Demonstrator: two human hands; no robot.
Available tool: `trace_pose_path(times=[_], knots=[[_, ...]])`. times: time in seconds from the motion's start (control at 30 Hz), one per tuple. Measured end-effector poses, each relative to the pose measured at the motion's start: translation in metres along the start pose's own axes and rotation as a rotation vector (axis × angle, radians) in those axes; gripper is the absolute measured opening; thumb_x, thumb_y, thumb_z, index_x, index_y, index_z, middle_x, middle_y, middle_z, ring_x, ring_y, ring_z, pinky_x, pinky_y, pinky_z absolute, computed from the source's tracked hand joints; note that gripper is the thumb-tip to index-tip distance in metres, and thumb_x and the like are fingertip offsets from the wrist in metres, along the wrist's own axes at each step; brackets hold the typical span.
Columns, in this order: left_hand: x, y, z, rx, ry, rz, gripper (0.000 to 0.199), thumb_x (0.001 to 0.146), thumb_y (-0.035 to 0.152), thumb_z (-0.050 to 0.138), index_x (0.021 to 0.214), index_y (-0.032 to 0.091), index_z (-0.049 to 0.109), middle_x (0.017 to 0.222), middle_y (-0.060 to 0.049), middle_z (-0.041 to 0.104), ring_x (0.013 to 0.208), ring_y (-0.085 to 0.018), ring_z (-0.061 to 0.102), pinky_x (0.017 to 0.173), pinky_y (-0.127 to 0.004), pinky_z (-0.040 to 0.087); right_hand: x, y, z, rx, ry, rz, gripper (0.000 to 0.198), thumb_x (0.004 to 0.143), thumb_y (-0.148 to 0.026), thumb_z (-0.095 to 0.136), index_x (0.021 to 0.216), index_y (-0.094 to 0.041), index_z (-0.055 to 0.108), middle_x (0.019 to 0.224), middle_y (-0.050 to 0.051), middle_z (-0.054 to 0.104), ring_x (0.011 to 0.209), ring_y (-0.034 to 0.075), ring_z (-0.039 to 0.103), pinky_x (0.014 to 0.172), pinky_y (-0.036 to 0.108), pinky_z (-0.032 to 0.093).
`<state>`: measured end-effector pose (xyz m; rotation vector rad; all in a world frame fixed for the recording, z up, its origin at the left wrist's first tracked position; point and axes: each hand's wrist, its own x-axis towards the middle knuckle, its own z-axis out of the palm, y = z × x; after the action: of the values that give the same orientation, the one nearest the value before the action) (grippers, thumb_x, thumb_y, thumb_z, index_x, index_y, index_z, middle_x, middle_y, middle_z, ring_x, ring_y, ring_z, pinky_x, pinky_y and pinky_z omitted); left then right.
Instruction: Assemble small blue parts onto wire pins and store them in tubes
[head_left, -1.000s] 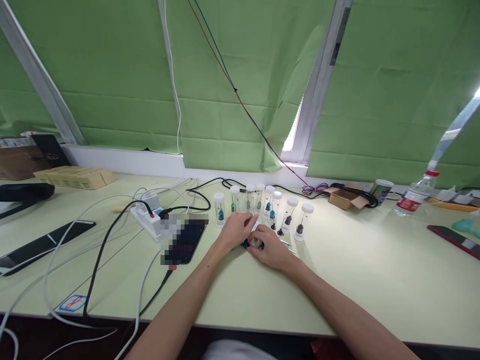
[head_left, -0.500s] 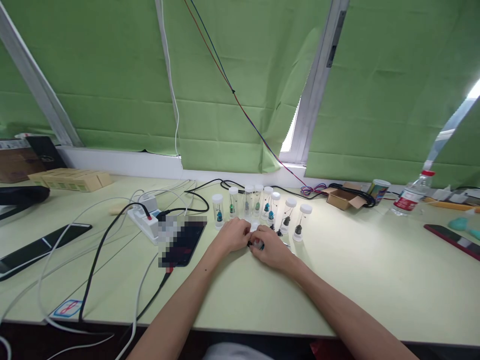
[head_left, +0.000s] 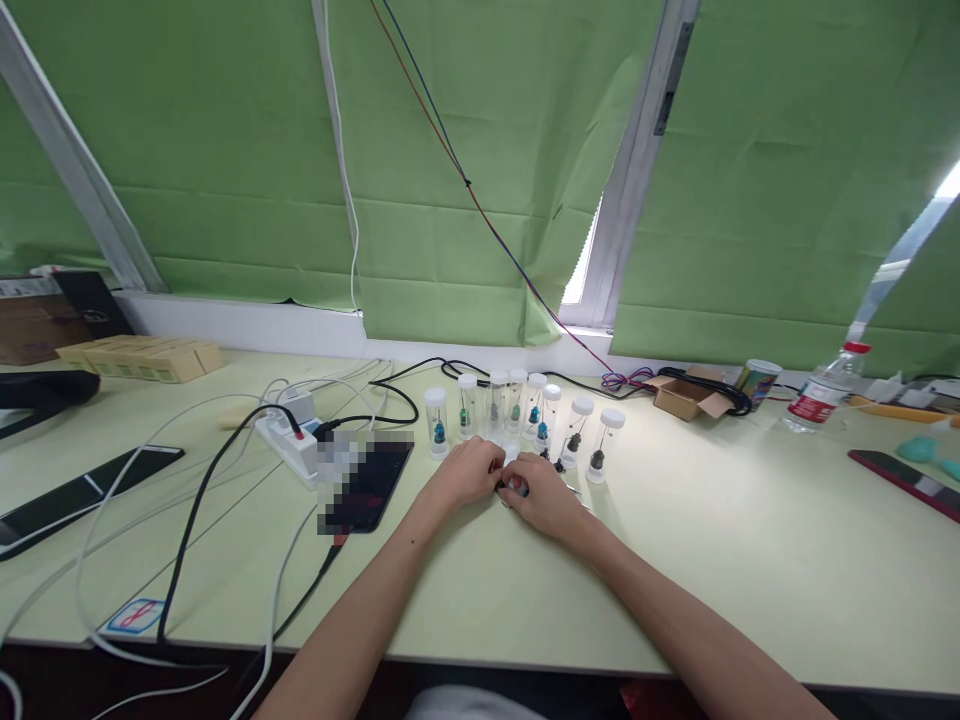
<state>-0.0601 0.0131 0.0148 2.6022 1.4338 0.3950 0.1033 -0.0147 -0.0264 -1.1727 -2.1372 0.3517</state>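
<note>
Dark piece (head_left: 500, 486) between hands (head_left: 471, 471), as before.

Pale grey clothing (head_left: 472, 704) shows between bare forearms (head_left: 371, 595), one with a dark spot (head_left: 412, 541).

Around your left grip (head_left: 471, 470) and right grip (head_left: 543, 491), the desk (head_left: 720, 560) is showing a smooth, faintly shiny top. Just beyond them, the clear tubes (head_left: 435, 420) are looking like smooth plastic or glass, you cannot tell which, and their caps (head_left: 613, 419) are appearing as white, matt plastic. Left of your grips, the phone (head_left: 379, 487) is presenting a glossy screen. To their right, well apart, the open box (head_left: 678, 401) is showing matt brown cardboard and the bottle (head_left: 820, 397) is gleaming in clear plastic. Well beyond, you are facing a green blind (head_left: 442, 262) of matt, creased cloth.
</note>
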Motion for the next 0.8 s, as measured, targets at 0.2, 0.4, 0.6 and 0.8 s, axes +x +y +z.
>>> trace_pose_path(times=[0.2,0.4,0.6,0.8], knots=[[0.0012,-0.0036,0.0036,0.002,-0.013,-0.01,0.023,0.083,0.026,0.052,0.067,0.02,0.068,0.07,-0.007,0.068,0.062,-0.019,0.058,0.052,-0.027,0.028,-0.0004,-0.002,-0.0037,-0.019,-0.009,0.014,0.006,0.077,-0.011,0.066,0.076,-0.016,0.064,0.076,0.001,0.055,0.07,0.014,0.049,0.066,0.026,0.037],[0.0004,-0.0023,0.0038,0.024,-0.017,-0.022,0.025,0.084,0.03,0.052,0.07,0.02,0.07,0.074,-0.008,0.07,0.064,-0.02,0.06,0.053,-0.027,0.031,0.0003,-0.0018,-0.0076,-0.013,-0.004,0.014,0.007,0.077,-0.012,0.067,0.073,-0.016,0.064,0.073,0.001,0.056,0.069,0.014,0.049,0.065,0.026,0.036],[0.0004,-0.0033,0.0056,0.026,-0.025,-0.033,0.024,0.083,0.032,0.054,0.071,0.02,0.071,0.073,-0.008,0.07,0.064,-0.02,0.061,0.053,-0.028,0.032,0.0003,-0.0005,-0.0081,0.02,-0.012,0.034,0.007,0.078,-0.014,0.07,0.074,-0.017,0.066,0.072,0.0,0.056,0.067,0.013,0.05,0.065,0.026,0.036],[0.0009,-0.0034,0.0071,-0.003,0.004,0.011,0.022,0.079,0.021,0.054,0.059,0.019,0.062,0.063,-0.006,0.063,0.059,-0.019,0.057,0.051,-0.029,0.025,-0.0001,-0.0015,-0.0081,0.035,-0.023,0.04,0.007,0.078,-0.013,0.07,0.074,-0.017,0.066,0.072,0.0,0.058,0.066,0.013,0.05,0.063,0.026,0.037]])
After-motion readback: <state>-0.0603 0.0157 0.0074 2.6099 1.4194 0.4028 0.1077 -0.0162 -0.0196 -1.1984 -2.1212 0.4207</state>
